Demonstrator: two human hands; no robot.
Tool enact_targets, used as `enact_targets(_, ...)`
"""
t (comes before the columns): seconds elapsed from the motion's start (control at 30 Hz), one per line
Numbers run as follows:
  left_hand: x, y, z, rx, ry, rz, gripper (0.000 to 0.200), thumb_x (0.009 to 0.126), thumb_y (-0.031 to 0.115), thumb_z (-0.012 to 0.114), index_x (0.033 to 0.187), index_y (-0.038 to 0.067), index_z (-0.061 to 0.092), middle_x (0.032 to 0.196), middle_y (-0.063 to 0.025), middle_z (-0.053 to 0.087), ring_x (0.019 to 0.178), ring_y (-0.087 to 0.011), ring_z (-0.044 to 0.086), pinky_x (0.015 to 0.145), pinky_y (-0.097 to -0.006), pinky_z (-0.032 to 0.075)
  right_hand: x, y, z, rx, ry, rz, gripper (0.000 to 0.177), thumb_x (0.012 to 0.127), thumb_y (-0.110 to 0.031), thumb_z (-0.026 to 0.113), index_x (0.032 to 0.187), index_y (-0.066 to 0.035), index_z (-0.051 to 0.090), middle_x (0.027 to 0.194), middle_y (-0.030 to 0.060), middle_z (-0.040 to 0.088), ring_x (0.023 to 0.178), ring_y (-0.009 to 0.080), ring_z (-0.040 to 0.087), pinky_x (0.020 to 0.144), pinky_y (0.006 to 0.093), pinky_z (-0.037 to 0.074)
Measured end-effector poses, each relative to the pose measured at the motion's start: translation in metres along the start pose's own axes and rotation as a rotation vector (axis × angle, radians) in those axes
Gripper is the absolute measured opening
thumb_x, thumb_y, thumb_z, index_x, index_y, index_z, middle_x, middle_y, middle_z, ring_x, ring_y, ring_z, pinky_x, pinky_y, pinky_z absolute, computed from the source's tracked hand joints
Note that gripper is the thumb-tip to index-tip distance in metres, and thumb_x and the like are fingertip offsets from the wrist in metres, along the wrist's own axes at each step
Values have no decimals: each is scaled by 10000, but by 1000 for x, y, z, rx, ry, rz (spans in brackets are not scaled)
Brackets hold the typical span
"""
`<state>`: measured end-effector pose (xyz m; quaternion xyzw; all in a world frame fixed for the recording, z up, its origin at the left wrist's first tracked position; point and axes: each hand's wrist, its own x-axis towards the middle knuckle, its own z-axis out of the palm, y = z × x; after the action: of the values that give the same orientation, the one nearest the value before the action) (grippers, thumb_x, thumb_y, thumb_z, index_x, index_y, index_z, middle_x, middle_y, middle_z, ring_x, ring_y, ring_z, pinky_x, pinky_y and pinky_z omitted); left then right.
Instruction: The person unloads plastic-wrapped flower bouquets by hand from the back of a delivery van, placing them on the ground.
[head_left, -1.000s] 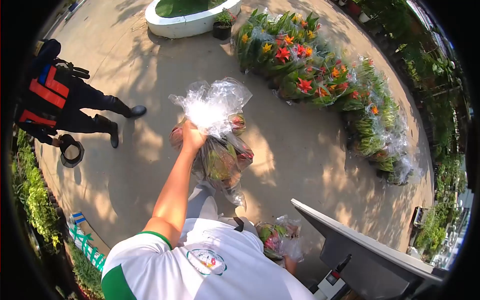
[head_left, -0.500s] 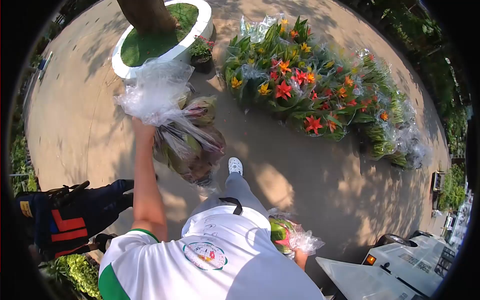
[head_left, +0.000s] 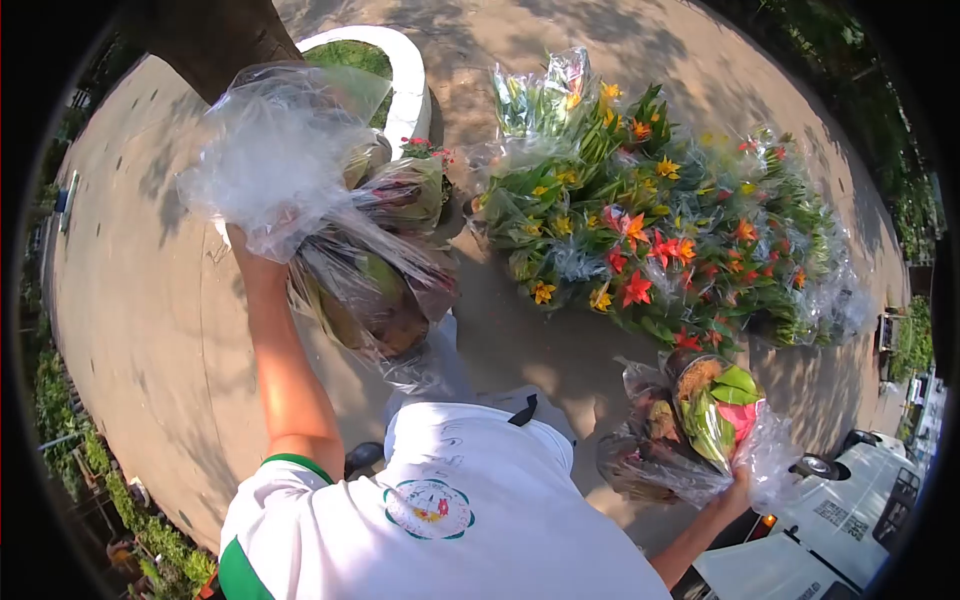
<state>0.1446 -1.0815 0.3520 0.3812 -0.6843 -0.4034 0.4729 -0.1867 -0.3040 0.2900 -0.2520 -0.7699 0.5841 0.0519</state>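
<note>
My left hand is closed round the gathered clear plastic of a bundle of wrapped plants, held out at upper left. Dark reddish-green leaves show through the sleeves, and the crumpled plastic hides part of my fingers. On the right, my right hand grips the plastic of a second bundle of wrapped plants. That one shows green leaves, a pink patch and a brown root ball or pot base. Beyond both hands stands a large group of wrapped flowering plants with red, orange and yellow blooms.
A tree trunk rises from a planter with a white curb at upper left. Red-flowered potted plant stands beside it, partly hidden. A white vehicle is at lower right; green plants line the lower left.
My right hand has swung up and outward with its bundle, now in full view. The left bundle has shifted slightly left. The person in dark clothing at left has gone out of view.
</note>
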Motion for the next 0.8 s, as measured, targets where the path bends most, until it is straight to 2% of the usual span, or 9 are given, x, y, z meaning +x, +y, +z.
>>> enact_targets(0.07,27,-9,4,46,-10,40,714,767,94,813,1353,-38,427,1259,-149,585,1100,-238,608,919,-364,526,13,-62,29,92,31,-84,265,817,-112,638,1022,52,675,1001,131,663,880,246,657,785,398,556)
enact_targets(0.17,97,7,32,-122,-10,-52,740,747,100,828,1354,-34,427,1275,-160,581,1115,-237,600,926,-361,525,-9,-178,100,180,132,88,271,834,-92,623,1056,62,647,1032,149,650,876,272,660,730,401,568)
enact_targets(0.3,191,-4,44,97,-32,156,653,784,50,779,1338,-36,442,1260,-167,584,1039,-258,631,886,-358,553,75,-227,145,393,75,-33,254,888,-140,596,1043,56,641,984,144,654,844,280,662,726,416,569)
enact_targets(0.37,238,7,69,-185,-40,141,600,801,29,754,1323,-30,464,1207,-160,618,971,-259,655,862,-360,563,88,-260,201,427,68,-106,230,875,-129,607,1010,55,638,977,137,654,839,282,662,729,411,561)
enact_targets(0.4,266,2,67,-80,-66,210,526,808,26,742,1275,-29,504,1151,-145,639,935,-250,661,840,-364,562,90,-273,228,473,101,-190,217,866,-119,613,995,53,637,976,133,654,841,282,661,734,403,556)
enact_targets(0.53,396,-6,77,407,-125,631,169,824,13,701,986,-13,663,880,-62,683,770,-187,644,706,-367,529,73,-322,346,496,-98,-10,201,845,-118,623,974,35,643,956,128,651,834,271,657,744,374,546)
enact_targets(0.57,424,-1,86,74,-135,344,56,830,-19,667,871,17,682,850,-30,658,738,-158,597,674,-344,492,71,-327,370,503,-100,-9,201,843,-117,624,975,33,644,958,127,650,837,271,657,747,375,546)
enact_targets(0.7,541,-9,141,-209,2,14,96,921,46,632,1008,11,650,982,-35,636,841,-159,583,726,-309,480,71,-320,460,523,-18,-4,202,835,-113,628,980,27,647,963,124,647,849,271,654,761,380,546)
enact_targets(0.8,627,-80,130,-109,-183,-26,239,938,130,643,1135,-5,652,993,-62,629,892,-179,586,761,-312,489,58,-295,512,532,99,33,204,829,-110,631,984,22,649,967,121,645,857,271,651,771,383,545)
